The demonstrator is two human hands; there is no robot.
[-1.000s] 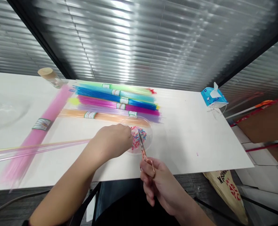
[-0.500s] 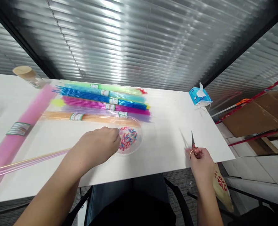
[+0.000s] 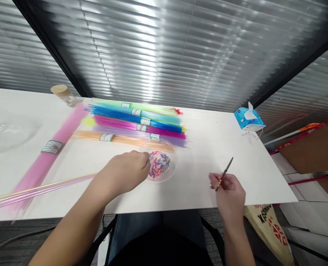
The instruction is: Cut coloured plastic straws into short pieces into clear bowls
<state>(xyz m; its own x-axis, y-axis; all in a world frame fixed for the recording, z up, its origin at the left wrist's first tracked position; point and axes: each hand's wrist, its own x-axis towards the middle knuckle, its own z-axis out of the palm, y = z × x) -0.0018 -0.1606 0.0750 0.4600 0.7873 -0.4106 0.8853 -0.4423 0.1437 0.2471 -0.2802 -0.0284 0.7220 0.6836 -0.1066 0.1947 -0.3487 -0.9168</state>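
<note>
My left hand (image 3: 127, 171) is closed around a few long thin plastic straws (image 3: 47, 189), pink and yellowish, which stick out to the left past my forearm. Its fingertips are over the left edge of a clear round bowl (image 3: 175, 166), hiding the near ends of the straws. Small cut straw pieces (image 3: 161, 164), red, pink and blue, lie in the bowl. In my right hand (image 3: 230, 190), right of the bowl above the table's front edge, is a small pair of scissors (image 3: 228, 165) with copper-coloured handles, their dark tip pointing up and right.
Labelled bundles of coloured straws (image 3: 164, 127) lie behind the bowl, and a large pink bundle (image 3: 39, 168) lies to the left. A cork-lidded jar (image 3: 65, 96), a clear dish (image 3: 11, 136) and a blue tissue pack (image 3: 248, 117) are on the white table (image 3: 191, 192).
My right hand has moved left towards the bowl, and the scissors have tilted to the right. The left hand stays at the bowl with the straws. The view has shifted left.
</note>
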